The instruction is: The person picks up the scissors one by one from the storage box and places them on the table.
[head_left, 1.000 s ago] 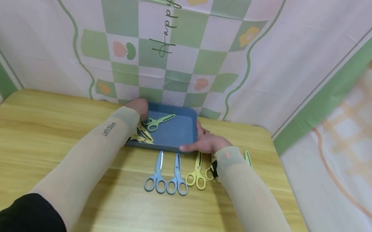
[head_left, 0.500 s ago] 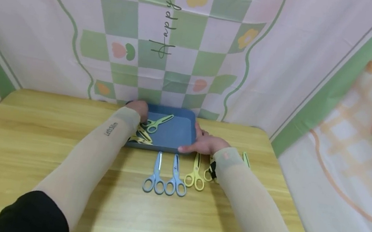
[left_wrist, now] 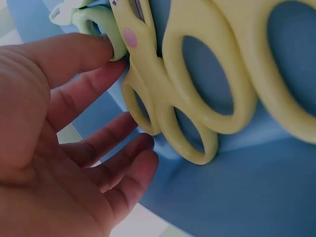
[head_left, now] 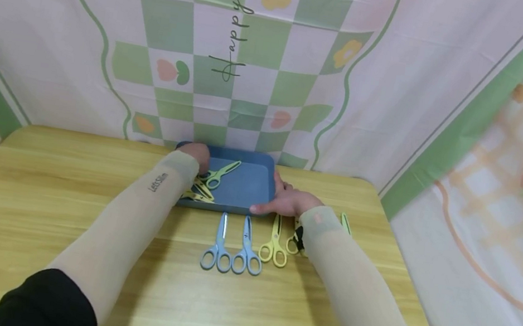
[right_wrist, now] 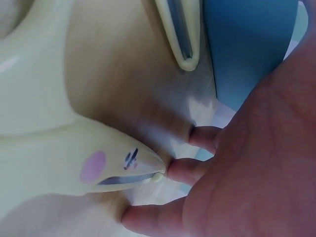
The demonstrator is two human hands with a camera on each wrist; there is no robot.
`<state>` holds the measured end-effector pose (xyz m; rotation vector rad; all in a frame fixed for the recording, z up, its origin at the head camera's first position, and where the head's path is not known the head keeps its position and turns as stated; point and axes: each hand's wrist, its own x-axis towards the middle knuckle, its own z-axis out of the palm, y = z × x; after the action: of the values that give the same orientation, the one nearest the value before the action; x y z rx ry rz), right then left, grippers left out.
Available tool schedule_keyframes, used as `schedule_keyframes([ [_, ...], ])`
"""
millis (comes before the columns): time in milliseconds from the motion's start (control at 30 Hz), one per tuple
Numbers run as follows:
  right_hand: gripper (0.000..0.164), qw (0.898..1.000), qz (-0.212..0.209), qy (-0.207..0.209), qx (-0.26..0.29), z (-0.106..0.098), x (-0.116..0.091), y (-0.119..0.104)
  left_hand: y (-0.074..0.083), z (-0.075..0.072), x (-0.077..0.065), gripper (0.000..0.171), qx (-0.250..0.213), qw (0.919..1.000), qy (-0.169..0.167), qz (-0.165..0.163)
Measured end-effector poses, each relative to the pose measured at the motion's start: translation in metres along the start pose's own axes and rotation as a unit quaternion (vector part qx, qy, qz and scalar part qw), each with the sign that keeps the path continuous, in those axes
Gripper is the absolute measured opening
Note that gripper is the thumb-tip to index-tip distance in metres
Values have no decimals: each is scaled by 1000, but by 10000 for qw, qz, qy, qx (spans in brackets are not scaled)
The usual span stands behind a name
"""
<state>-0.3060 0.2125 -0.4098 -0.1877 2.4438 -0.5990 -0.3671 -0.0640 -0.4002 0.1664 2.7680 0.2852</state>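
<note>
My left hand (head_left: 197,157) reaches into the left side of a blue tray (head_left: 247,183). In the left wrist view, its thumb and index finger pinch a handle loop of green scissors (left_wrist: 106,24), while the other fingers stay apart from it. The green scissors (head_left: 221,173) lie with their tip pointing up and right. Yellow scissors (head_left: 203,188) overlap near the tray's front left corner. My right hand (head_left: 292,200) rests against the tray's front right corner, thumb along the front rim and fingers down the right wall. Its fingertips are close to yellow scissors (right_wrist: 113,163) in the right wrist view.
Two pairs of blue scissors (head_left: 218,247) and yellow scissors (head_left: 275,244) lie in a row before the tray on the wooden table (head_left: 218,314). Another yellow pair is partly hidden by the right forearm, beyond which a green tip (head_left: 346,223) shows. A patterned curtain (head_left: 252,88) hangs behind.
The green scissors in the tray have shifted slightly to the left with the left hand. The right hand and the scissors on the table stay put.
</note>
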Motion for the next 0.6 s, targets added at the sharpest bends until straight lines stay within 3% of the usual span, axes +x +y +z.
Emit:
schedule_keyframes([
  [300, 147, 9997, 211, 3, -121, 0, 10, 4, -1, -4, -2, 17, 22, 9999, -51, -84],
  [600, 145, 9998, 147, 19, -102, 2, 12, 6, 2, -15, -21, 15, -10, 10000, -75, 16],
])
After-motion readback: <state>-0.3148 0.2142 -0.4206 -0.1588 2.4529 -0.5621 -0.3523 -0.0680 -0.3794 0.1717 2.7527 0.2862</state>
